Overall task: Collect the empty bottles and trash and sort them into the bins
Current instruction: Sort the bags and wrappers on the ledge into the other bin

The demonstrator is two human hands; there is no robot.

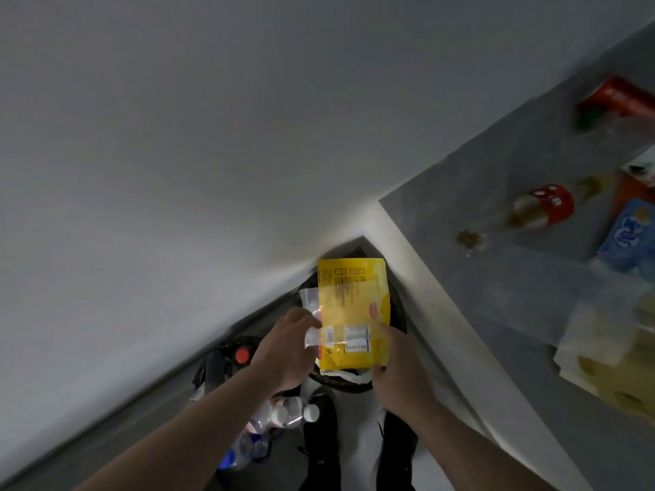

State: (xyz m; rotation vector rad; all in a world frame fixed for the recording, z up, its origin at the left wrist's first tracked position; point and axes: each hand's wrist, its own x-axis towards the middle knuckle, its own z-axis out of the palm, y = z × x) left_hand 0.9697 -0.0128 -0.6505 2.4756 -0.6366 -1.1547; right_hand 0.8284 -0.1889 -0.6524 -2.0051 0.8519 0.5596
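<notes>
Both hands, the left hand [283,352] and right hand [397,366], pinch the yellow packet [354,313] by its near end, its long axis running far, apparently directly above the dark bin [397,306].

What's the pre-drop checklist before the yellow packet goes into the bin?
1. Left hand grips yellow packet and a clear wrapper: ok.
2. Right hand holds the packet's right edge: ok.
3. Packet is over the black-lined bin: ok.
4. Room left in that bin: cannot tell, packet hides the opening.
5. Bottles kept apart: ok, clear bottles sit in the lower-left pile.
6. Table cleared: not ok, a red-label bottle and blue packet remain.
</notes>
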